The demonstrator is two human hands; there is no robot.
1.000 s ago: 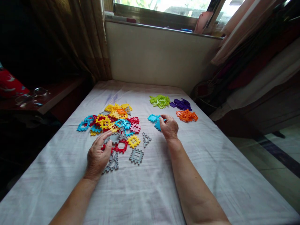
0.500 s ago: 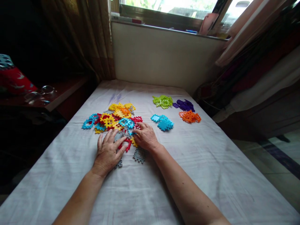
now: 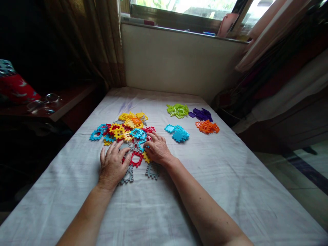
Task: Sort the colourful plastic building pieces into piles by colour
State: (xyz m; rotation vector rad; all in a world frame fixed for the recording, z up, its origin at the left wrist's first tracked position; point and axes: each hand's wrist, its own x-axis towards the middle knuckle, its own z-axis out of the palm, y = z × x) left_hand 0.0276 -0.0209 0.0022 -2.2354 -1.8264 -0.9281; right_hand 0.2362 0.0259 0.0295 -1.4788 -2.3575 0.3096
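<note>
Mixed tile pile (image 3: 128,135): left hand (image 3: 113,166) sits at its seven o'clock, grip spread; right hand (image 3: 158,149) at four, grip curled, can't tell if pinching.

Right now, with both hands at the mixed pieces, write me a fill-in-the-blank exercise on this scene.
In the picture, the pile immediately left of the purple pile is ____.
The pile just below the purple pile is ____.
The right hand partly hides the ____ piece just right of the red open-centred piece.
The eyeglasses lie at the picture's ____ side.

Missing words: lime green; orange; yellow; left.
</note>
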